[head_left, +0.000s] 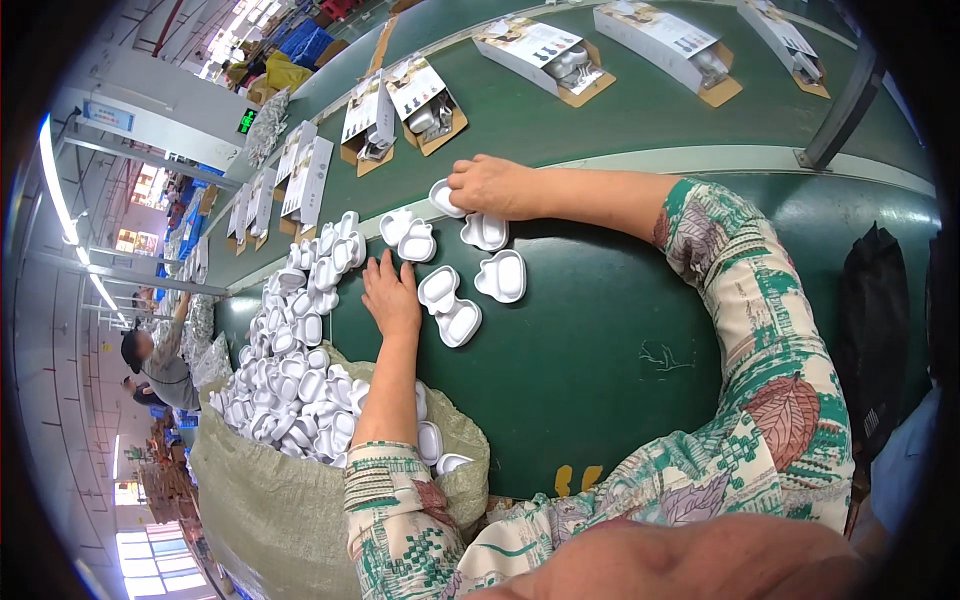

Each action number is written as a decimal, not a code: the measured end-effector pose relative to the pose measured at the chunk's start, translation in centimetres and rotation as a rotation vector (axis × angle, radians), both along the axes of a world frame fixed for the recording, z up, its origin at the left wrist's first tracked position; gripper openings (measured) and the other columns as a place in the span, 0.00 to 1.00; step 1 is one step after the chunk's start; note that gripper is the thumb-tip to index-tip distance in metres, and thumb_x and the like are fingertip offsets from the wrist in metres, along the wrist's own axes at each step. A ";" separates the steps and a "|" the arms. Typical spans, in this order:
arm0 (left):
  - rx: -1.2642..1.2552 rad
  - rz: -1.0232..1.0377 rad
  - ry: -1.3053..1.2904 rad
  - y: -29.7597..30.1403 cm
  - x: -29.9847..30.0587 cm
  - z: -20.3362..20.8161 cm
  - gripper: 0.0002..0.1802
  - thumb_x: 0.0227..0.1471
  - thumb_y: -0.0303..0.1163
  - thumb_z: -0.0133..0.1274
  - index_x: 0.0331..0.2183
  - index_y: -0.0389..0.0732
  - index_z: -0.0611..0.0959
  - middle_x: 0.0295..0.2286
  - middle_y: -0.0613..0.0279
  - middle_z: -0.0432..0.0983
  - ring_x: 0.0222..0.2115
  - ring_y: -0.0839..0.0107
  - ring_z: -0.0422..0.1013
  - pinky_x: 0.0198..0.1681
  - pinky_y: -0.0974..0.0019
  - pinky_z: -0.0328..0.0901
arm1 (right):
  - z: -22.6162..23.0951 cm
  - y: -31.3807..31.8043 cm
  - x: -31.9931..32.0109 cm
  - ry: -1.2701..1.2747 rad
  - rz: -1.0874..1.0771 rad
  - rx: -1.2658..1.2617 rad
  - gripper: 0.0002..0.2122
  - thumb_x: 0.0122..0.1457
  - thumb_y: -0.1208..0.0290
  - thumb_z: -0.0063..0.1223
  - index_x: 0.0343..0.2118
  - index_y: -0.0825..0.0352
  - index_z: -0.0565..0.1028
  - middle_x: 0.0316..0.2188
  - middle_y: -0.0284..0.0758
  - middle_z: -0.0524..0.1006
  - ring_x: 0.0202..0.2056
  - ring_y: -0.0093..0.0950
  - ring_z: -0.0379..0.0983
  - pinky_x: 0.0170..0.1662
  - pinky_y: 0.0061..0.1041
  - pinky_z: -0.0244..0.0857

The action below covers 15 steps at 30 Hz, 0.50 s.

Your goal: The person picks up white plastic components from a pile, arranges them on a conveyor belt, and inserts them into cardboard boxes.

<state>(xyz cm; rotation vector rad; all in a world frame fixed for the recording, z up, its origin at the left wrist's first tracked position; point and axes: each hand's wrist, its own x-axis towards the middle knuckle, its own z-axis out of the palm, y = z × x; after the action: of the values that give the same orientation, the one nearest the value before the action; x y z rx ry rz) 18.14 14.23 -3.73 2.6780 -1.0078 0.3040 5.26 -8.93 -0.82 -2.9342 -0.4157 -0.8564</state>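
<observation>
My right hand (494, 187) reaches to the far edge of the green table, its fingers closed on a white bear-shaped plastic piece (443, 197). Just under that hand lies another white piece (486, 232), and nearer me is a third (502, 276). My left hand (393, 297) is low over the table with fingers spread, holding nothing I can see. Beyond its fingertips is a small group of white pieces (408, 237). To its right lie two overlapping white pieces (450, 307). A heap of similar pieces (290, 385) spreads to the left of my left forearm.
A pale green woven sack (260, 510) full of white pieces stands at the table's left edge. Past a metal rail, a green conveyor (520, 130) carries several open cartons (425, 100). A metal post (845, 110) rises at right, near a black bag (873, 320). A co-worker (170, 360) is at far left.
</observation>
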 end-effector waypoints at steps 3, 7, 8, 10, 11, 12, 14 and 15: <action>-0.018 -0.003 -0.002 0.5 0.2 0.0 0.26 0.54 0.45 0.42 0.52 0.45 0.67 0.54 0.49 0.56 0.56 0.49 0.52 0.54 0.40 0.49 | 0.0 -1.8 -0.7 -0.046 -0.084 0.001 0.04 0.48 0.71 0.47 0.27 0.63 0.71 0.30 0.33 0.71 0.38 0.31 0.67 0.38 0.31 0.62; -0.006 0.004 0.001 0.1 0.0 -0.1 0.26 0.53 0.45 0.42 0.52 0.44 0.67 0.54 0.49 0.56 0.56 0.49 0.52 0.53 0.40 0.49 | -0.1 -5.8 0.1 -0.245 -0.229 -0.062 0.05 0.48 0.73 0.45 0.28 0.65 0.70 0.31 0.33 0.70 0.38 0.30 0.67 0.37 0.29 0.62; -0.008 0.001 -0.012 0.3 0.3 -0.2 0.26 0.53 0.45 0.42 0.52 0.44 0.67 0.54 0.49 0.57 0.55 0.49 0.52 0.53 0.40 0.49 | 0.2 -6.3 0.9 -0.237 -0.254 -0.063 0.04 0.48 0.73 0.45 0.28 0.64 0.70 0.30 0.33 0.70 0.37 0.31 0.67 0.37 0.30 0.63; -0.007 -0.010 -0.022 0.3 0.3 -0.1 0.26 0.53 0.45 0.42 0.52 0.44 0.67 0.54 0.49 0.57 0.55 0.49 0.52 0.53 0.40 0.49 | 0.5 -7.9 2.2 -0.248 -0.295 -0.080 0.03 0.48 0.73 0.45 0.26 0.64 0.71 0.30 0.33 0.70 0.38 0.31 0.67 0.37 0.30 0.63; -0.012 -0.009 -0.018 0.4 0.3 -0.1 0.26 0.53 0.45 0.42 0.52 0.44 0.67 0.54 0.49 0.57 0.55 0.49 0.53 0.53 0.40 0.49 | 0.5 -8.6 3.1 -0.273 -0.322 -0.101 0.03 0.48 0.74 0.45 0.25 0.63 0.71 0.30 0.33 0.70 0.38 0.30 0.68 0.37 0.30 0.63; -0.021 -0.014 -0.014 0.3 0.2 -0.1 0.26 0.53 0.45 0.42 0.52 0.44 0.67 0.54 0.49 0.57 0.55 0.49 0.53 0.53 0.40 0.49 | 0.5 -9.8 3.5 -0.290 -0.364 -0.121 0.03 0.48 0.74 0.45 0.25 0.63 0.71 0.30 0.32 0.71 0.39 0.30 0.68 0.37 0.31 0.63; -0.029 -0.019 -0.008 0.0 0.1 -0.2 0.26 0.53 0.45 0.42 0.52 0.45 0.67 0.54 0.49 0.57 0.55 0.49 0.53 0.53 0.40 0.49 | 0.6 -11.6 4.0 -0.276 -0.504 -0.132 0.03 0.48 0.74 0.46 0.26 0.61 0.72 0.29 0.31 0.72 0.38 0.30 0.69 0.36 0.31 0.63; -0.039 -0.024 -0.001 -0.1 0.0 -0.3 0.26 0.53 0.45 0.43 0.51 0.45 0.68 0.54 0.49 0.58 0.55 0.49 0.53 0.53 0.40 0.49 | 0.6 -12.3 3.9 -0.303 -0.574 -0.116 0.03 0.48 0.73 0.46 0.26 0.61 0.72 0.29 0.31 0.72 0.38 0.30 0.69 0.36 0.31 0.63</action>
<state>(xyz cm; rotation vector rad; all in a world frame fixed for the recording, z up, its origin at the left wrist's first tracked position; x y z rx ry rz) 18.18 14.12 -3.98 2.6294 -1.0223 0.3173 9.13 -21.20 -0.21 -3.0712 0.4118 -1.3830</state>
